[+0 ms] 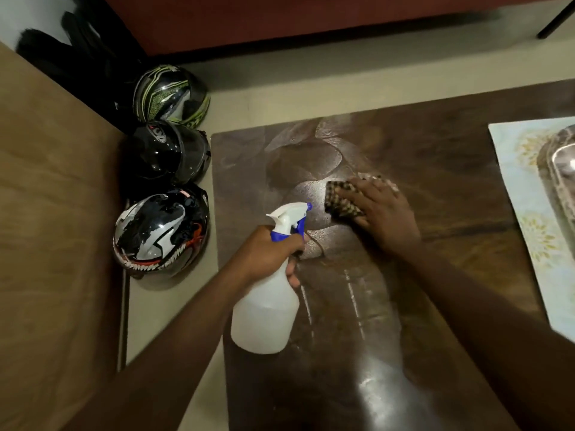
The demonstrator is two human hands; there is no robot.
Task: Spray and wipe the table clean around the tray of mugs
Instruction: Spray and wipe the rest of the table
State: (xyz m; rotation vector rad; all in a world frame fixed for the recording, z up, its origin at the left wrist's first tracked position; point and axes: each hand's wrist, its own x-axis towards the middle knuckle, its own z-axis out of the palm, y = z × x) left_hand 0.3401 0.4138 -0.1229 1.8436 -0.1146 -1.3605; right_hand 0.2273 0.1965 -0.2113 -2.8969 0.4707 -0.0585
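Observation:
My left hand (267,253) grips the neck of a white spray bottle (264,315) with a blue and white trigger head, held over the left part of the dark wooden table (451,169), nozzle pointing away from me. My right hand (382,213) lies flat on a brown checked cloth (339,200) and presses it onto the tabletop near the middle. Wet arcs and streaks show on the wood around the cloth and nearer to me. At the right edge a clear tray (560,169) sits on a pale floral mat (535,219); its contents are cut off.
Three motorbike helmets stand on the floor left of the table: a green and black helmet (171,94), a black helmet (168,150) and a white and black helmet with teeth (161,231). A tan cushion (56,244) fills the left side. A dark red sofa (280,17) runs along the back.

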